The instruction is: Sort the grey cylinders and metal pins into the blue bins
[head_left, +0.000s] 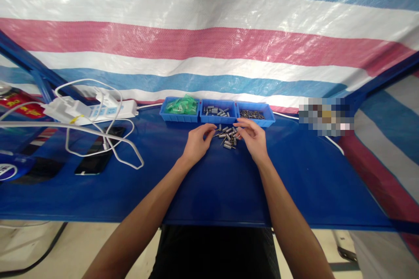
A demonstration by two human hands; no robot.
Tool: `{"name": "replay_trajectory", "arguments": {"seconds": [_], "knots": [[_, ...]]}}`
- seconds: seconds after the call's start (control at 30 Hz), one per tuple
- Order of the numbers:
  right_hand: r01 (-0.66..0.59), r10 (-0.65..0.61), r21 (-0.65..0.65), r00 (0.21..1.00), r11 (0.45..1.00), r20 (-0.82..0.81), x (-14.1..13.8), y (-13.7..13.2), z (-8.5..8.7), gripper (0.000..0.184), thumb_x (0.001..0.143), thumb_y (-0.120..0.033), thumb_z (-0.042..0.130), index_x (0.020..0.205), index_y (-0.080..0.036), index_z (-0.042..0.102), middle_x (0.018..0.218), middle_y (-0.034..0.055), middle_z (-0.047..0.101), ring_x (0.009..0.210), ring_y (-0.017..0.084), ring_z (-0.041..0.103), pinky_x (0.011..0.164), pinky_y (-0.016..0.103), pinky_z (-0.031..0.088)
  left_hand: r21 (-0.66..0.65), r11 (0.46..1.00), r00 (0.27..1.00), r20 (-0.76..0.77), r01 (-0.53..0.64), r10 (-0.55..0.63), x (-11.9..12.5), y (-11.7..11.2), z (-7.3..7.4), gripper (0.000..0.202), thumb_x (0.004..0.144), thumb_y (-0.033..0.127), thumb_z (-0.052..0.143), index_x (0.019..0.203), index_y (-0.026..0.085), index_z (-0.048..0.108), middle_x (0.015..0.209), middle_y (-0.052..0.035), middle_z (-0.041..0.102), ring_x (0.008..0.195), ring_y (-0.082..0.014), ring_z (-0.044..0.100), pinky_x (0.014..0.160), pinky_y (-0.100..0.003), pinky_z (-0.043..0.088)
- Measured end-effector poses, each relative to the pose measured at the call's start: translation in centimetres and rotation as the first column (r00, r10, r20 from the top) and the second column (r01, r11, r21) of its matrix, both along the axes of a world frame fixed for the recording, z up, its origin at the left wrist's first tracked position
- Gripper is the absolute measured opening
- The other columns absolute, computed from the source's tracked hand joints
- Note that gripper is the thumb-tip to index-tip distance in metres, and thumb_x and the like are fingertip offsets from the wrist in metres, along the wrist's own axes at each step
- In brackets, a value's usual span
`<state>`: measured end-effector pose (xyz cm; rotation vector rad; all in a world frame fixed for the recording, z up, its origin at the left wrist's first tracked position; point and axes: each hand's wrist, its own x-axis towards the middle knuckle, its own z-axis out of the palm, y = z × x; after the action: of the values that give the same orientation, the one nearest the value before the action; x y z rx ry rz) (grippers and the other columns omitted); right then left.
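A small heap of grey metal cylinders (229, 136) lies on the blue table (212, 187), just in front of three blue trays. My left hand (198, 143) rests left of the heap with thumb and fingers pinched at its edge; what they hold is too small to make out. My right hand (253, 136) sits right of the heap, fingers curled and pinched at the pile in the same way. The left tray (180, 109) holds green pieces, the middle tray (218, 111) grey cylinders, the right tray (255, 114) thin dark pins.
A white power strip (108, 109) with plugs and looping white cables (98, 139) lies at the back left. A black phone (98, 152) lies under the cables. A striped tarp (209, 43) hangs behind the table. A blue tape roll (6, 170) sits at far left.
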<state>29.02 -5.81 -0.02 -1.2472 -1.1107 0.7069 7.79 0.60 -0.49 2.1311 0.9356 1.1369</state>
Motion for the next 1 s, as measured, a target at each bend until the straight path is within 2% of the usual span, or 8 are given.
{"name": "replay_trajectory", "arguments": {"seconds": [0.13, 0.33, 0.53, 0.77, 0.87, 1.0], "knots": [[-0.041, 0.041, -0.029, 0.999, 0.999, -0.003, -0.2, -0.1, 0.0, 0.034, 0.087, -0.046, 0.075, 0.114, -0.025, 0.074, 0.099, 0.0059, 0.080, 0.070, 0.019, 0.071, 0.066, 0.034, 0.058, -0.051, 0.998, 0.990, 0.139, 0.022, -0.015, 0.2, -0.3, 0.7, 0.012, 0.093, 0.023, 0.071, 0.103, 0.020, 0.075, 0.094, -0.0030, 0.080, 0.081, -0.0171, 0.076, 0.083, -0.030, 0.063], [-0.129, 0.126, -0.094, 0.992, 0.987, -0.030, -0.7, -0.3, 0.4, 0.032, 0.085, -0.046, 0.077, 0.108, -0.024, 0.077, 0.093, 0.0056, 0.080, 0.069, 0.019, 0.071, 0.064, 0.033, 0.058, -0.059, 0.997, 0.966, 0.258, 0.054, -0.037, 0.4, -0.7, 0.9, 0.015, 0.087, 0.026, 0.078, 0.100, 0.018, 0.077, 0.103, -0.0077, 0.076, 0.082, -0.0173, 0.077, 0.079, -0.029, 0.065], [-0.186, 0.183, -0.101, 0.982, 0.977, -0.040, -0.8, -0.4, 0.3, 0.031, 0.086, -0.043, 0.075, 0.109, -0.022, 0.077, 0.089, 0.0057, 0.080, 0.068, 0.018, 0.070, 0.063, 0.031, 0.058, -0.166, 0.985, 0.965, 0.262, 0.052, -0.007, 0.6, -0.7, 0.5, 0.022, 0.090, 0.031, 0.076, 0.109, 0.018, 0.075, 0.106, -0.0072, 0.078, 0.085, -0.0189, 0.080, 0.081, -0.028, 0.066], [-0.196, 0.193, -0.098, 0.980, 0.976, -0.038, -0.9, -0.4, 0.5, 0.028, 0.086, -0.040, 0.075, 0.108, -0.023, 0.077, 0.089, 0.0053, 0.080, 0.067, 0.017, 0.069, 0.062, 0.030, 0.056, -0.200, 0.977, 0.967, 0.253, 0.073, -0.020, 0.5, -0.6, 0.5, 0.024, 0.097, 0.034, 0.067, 0.114, 0.019, 0.073, 0.104, -0.0077, 0.078, 0.078, -0.0173, 0.079, 0.077, -0.027, 0.066], [-0.203, 0.200, -0.106, 0.979, 0.973, -0.036, -1.0, -0.5, 0.7, 0.028, 0.086, -0.040, 0.075, 0.107, -0.022, 0.077, 0.088, 0.0053, 0.080, 0.068, 0.018, 0.070, 0.061, 0.030, 0.056, -0.210, 0.975, 0.964, 0.264, 0.078, -0.020, 0.5, -0.7, 0.5, 0.023, 0.096, 0.034, 0.068, 0.113, 0.019, 0.073, 0.104, -0.0082, 0.078, 0.079, -0.0179, 0.079, 0.077, -0.027, 0.066], [-0.214, 0.211, -0.111, 0.977, 0.970, -0.041, -1.1, -0.5, 0.8, 0.030, 0.084, -0.041, 0.077, 0.107, -0.022, 0.078, 0.087, 0.0055, 0.080, 0.070, 0.019, 0.072, 0.062, 0.030, 0.056, -0.216, 0.973, 0.950, 0.313, 0.082, -0.011, 0.6, -0.7, 0.4, 0.025, 0.091, 0.033, 0.075, 0.110, 0.017, 0.072, 0.108, -0.0091, 0.077, 0.088, -0.0207, 0.080, 0.085, -0.031, 0.067]]}}
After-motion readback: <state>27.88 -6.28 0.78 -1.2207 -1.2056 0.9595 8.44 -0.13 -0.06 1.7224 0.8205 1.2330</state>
